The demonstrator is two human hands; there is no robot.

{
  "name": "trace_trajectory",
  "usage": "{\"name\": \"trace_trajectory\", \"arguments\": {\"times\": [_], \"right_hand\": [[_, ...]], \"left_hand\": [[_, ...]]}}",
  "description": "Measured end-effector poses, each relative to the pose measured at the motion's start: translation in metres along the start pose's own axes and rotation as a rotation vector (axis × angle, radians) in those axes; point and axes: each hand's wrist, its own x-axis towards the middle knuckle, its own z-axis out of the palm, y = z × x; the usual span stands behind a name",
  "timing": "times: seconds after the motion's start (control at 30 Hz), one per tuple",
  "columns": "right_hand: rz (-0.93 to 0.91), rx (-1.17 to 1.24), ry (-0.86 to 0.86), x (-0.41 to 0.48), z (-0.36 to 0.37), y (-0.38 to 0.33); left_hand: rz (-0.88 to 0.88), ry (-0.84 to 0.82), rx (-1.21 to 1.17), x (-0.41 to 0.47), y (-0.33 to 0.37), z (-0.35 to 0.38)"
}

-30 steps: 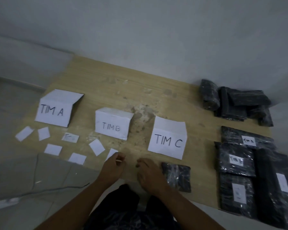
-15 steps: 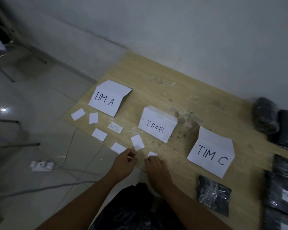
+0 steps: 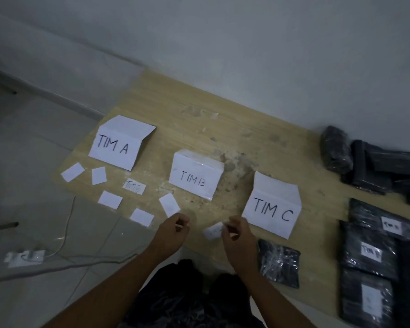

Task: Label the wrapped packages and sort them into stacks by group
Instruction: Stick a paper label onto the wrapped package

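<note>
Left hand [image 3: 173, 230] is curled tight, thumb & forefinger pinching a thin white sliver [image 3: 179, 225], too small to say what it is. Right hand [image 3: 237, 235] is curled too, fingertips nipping the edge of a small paper slip [image 3: 213, 231] near the front edge of the desk [image 3: 175, 129]. The slip is blurred, any writing unreadable.

Desk is pale wood-grain w/ scuffed, chalky patches mid-board. Three folded white paper tents stand on it, lettered in black marker: TIM A sign [image 3: 115, 144] far left, TIM B sign [image 3: 194, 178] in the middle, TIM C sign [image 3: 271, 209] just beyond the right hand. Flat rectangular blank slips [image 3: 110, 200] lie scattered in front of TIM A. One written slip [image 3: 135, 186] among them reads approx "TIM B".

A wrapped package [image 3: 278, 266], dark cloth under crinkly shiny film w/ no label showing, lies flat just right of the right wrist. Further right, labelled packages [image 3: 360, 266] lie close together, white labels on top. Their text is smeared & the lower ones are cut off by the frame edge. Back right, unlabelled bundles [image 3: 336, 150] are heaped near the wall. On the floor to the left is a white power strip [image 3: 24, 258] w/ cable, blurry
</note>
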Motion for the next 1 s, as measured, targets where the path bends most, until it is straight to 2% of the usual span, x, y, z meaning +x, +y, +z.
{"name": "trace_trajectory", "arguments": {"times": [0.17, 0.4, 0.5, 0.67, 1.0], "right_hand": [[0.358, 0.287, 0.211, 0.001, -0.051, 0.026], [0.507, 0.431, 0.38, -0.03, -0.12, 0.068], [0.536, 0.438, 0.38, -0.041, -0.137, 0.086], [0.543, 0.538, 0.325, -0.044, -0.147, 0.097], [0.535, 0.458, 0.259, -0.035, -0.161, 0.118]], "left_hand": [[0.037, -0.113, 0.061, 0.006, 0.03, 0.042], [0.07, -0.331, 0.186, 0.002, 0.067, 0.113], [0.009, -0.4, 0.216, -0.001, 0.076, 0.142], [-0.079, -0.473, 0.137, -0.005, 0.084, 0.171], [-0.052, -0.385, 0.157, -0.006, 0.08, 0.191]]}}
